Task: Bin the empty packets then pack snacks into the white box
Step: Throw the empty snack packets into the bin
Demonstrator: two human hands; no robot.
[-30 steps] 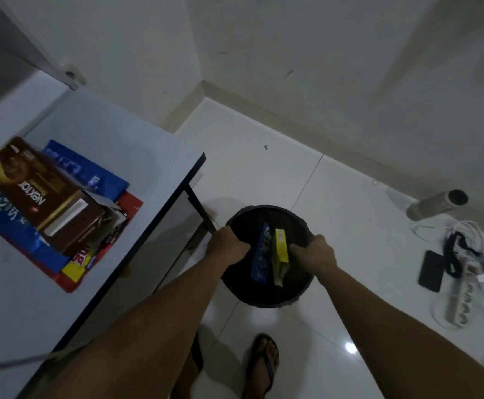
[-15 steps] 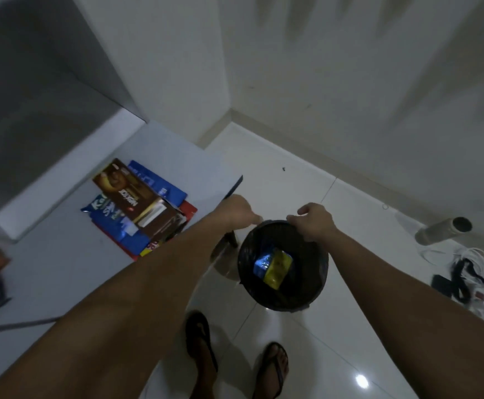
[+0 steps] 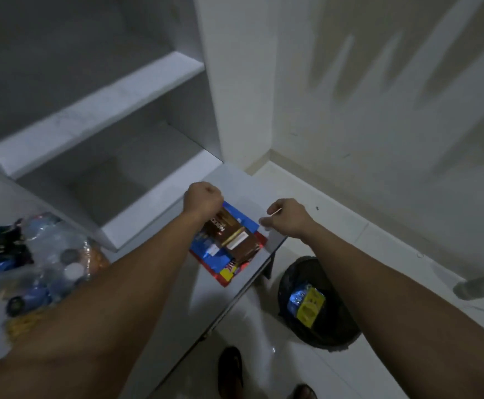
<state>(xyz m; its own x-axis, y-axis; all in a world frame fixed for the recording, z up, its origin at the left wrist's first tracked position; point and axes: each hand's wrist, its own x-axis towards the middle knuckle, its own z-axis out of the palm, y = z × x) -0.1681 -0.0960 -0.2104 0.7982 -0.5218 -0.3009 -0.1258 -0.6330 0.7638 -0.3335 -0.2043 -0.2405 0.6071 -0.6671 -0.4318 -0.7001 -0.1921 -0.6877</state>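
Observation:
A pile of snack packets lies near the table's far corner: a brown packet on top, with blue packets and a red one under it. My left hand hovers as a fist just beyond the pile. My right hand hangs curled over the table's right edge, with nothing in it. A black bin stands on the floor to the right. It holds a blue and a yellow empty packet. No white box is in view.
The grey table runs along white shelves. A clear bag of bottles and caps sits at the table's left. A grey cylinder lies on the tiled floor at far right. My sandalled feet stand by the table's edge.
Both hands have let go of the bin's rim and risen over the table to the snack pile. The view has swung left and up, and the bin stays on the floor.

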